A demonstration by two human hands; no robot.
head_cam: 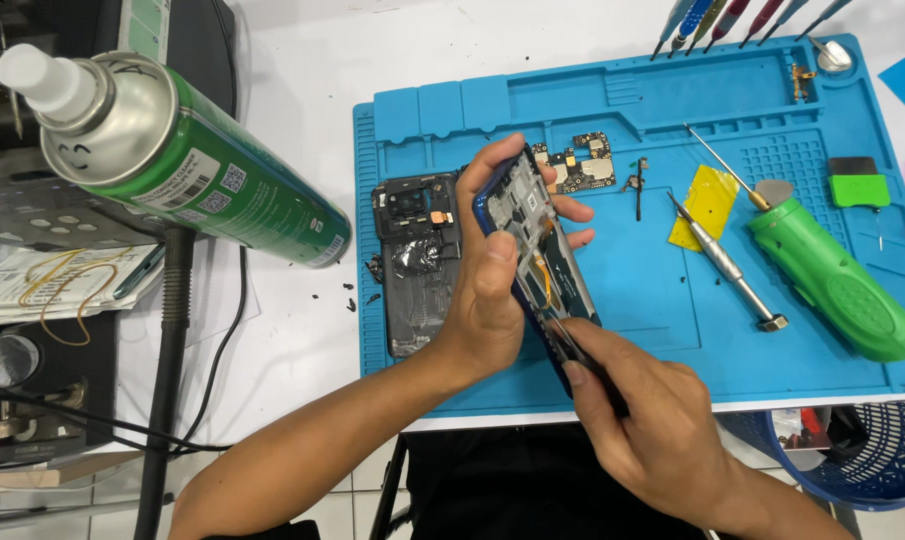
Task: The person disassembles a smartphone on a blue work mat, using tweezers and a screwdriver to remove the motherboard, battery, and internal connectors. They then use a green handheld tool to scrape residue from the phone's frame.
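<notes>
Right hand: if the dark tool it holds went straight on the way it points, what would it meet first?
Probably the opened phone frame held in the left hand: the right hand aims its tool up-left at the frame's lower end, tip apparently touching already.

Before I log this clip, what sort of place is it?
Most likely a phone repair bench. A blue repair mat holds a loose circuit board and a small screwdriver, and the left hand grips an opened phone frame while the right hand works a thin tool into it.

Blue mat (673,340) on white table (303,330)
</notes>
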